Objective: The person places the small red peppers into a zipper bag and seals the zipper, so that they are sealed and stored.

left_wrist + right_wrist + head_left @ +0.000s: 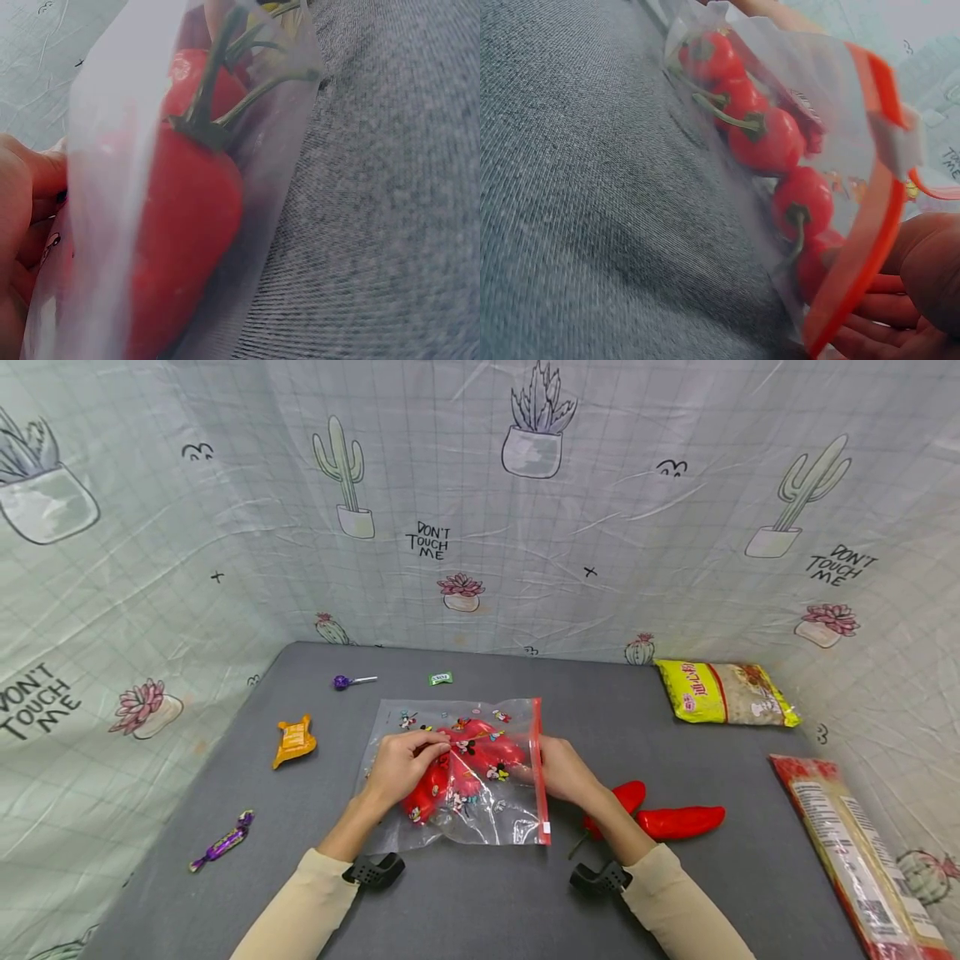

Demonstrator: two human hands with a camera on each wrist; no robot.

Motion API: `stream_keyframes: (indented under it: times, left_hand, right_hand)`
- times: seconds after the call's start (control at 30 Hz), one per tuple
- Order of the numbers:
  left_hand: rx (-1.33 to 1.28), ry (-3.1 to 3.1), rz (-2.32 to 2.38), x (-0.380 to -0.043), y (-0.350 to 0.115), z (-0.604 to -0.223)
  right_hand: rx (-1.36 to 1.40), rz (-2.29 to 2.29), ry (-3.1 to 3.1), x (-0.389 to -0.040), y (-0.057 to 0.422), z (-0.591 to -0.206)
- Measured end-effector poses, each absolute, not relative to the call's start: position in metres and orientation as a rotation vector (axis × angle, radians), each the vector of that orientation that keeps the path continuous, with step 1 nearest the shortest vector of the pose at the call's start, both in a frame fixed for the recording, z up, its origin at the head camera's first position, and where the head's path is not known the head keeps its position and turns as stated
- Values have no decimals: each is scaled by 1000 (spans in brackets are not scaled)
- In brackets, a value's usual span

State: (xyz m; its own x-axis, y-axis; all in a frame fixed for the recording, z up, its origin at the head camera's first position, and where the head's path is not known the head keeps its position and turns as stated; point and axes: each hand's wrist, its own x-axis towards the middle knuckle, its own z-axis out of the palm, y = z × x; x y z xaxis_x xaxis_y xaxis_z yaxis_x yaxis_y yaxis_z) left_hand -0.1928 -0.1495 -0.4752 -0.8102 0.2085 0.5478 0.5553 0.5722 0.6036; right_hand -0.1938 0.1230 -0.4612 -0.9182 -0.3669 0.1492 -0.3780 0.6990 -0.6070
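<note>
A clear zip bag [495,827] with cartoon prints and a red zip edge [538,735] lies on the table. Several red peppers [769,142] with green stems are inside it. My left hand [401,767] pinches the bag's upper film between thumb and fingers, over a pepper [187,202]. At the mouth on the right, my right hand [564,770] reaches past the zip edge, its fingers loosely extended beside the nearest pepper [821,266]. A white slider [896,142] sits on the zip. Two loose red peppers [678,822] lie near the right forearm.
On the left are an orange packet [294,741] and a purple-wrapped candy [223,842]. Behind the bag lie a purple lollipop [342,682] and a small green packet [441,678]. A yellow food bag [727,693] and a long red-ended package [855,852] lie on the right.
</note>
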Motion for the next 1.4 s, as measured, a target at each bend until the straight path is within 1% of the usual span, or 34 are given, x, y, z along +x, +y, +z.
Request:
stream_keyframes:
  times: [0.2, 0.6, 1.03, 1.4]
  left_hand:
    - [-619, -2390, -1113, -193, -149, -475]
    - [-609, -2398, -1146, -194, -148, -477]
    - [-578, -2427, -1138, -192, -148, -478]
    - [-603, -2395, -1118, -192, -147, -482]
  right_hand:
    - [488, 1100, -2946, -186, 135, -450]
    - [488, 1047, -2941, -152, 186, -437]
    - [375, 954, -2857, -115, 245, -434]
    - [197, 834, -2930, -91, 267, -440]
